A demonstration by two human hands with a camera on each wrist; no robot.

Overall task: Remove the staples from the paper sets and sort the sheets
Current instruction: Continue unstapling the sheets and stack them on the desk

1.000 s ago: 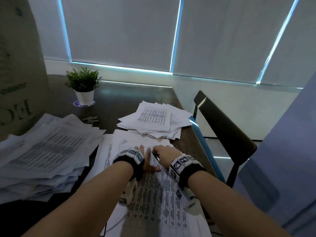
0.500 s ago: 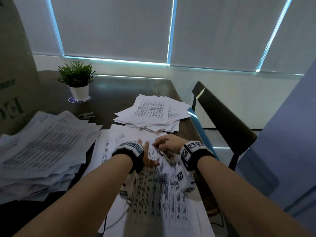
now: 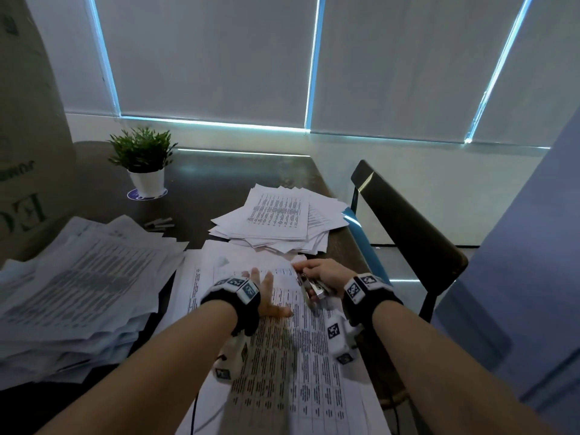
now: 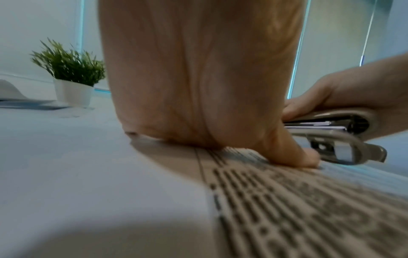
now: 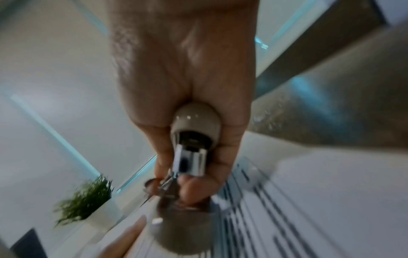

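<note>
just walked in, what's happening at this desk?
A person is pulling staples from printed paper sets. The left hand lies flat with fingers spread, pressing the top set down on the desk. The right hand grips a metal staple remover at the set's far corner. One loose pile lies beyond the hands and a thicker stack sits to the left. Whether a staple is out yet is not visible.

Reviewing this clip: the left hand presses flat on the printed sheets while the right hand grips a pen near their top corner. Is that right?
Not quite. The right hand grips a metal stapler, not a pen, as the left wrist view shows most clearly. The rest holds: the left hand presses flat on the printed sheets, with the tool near their top corner.
</note>
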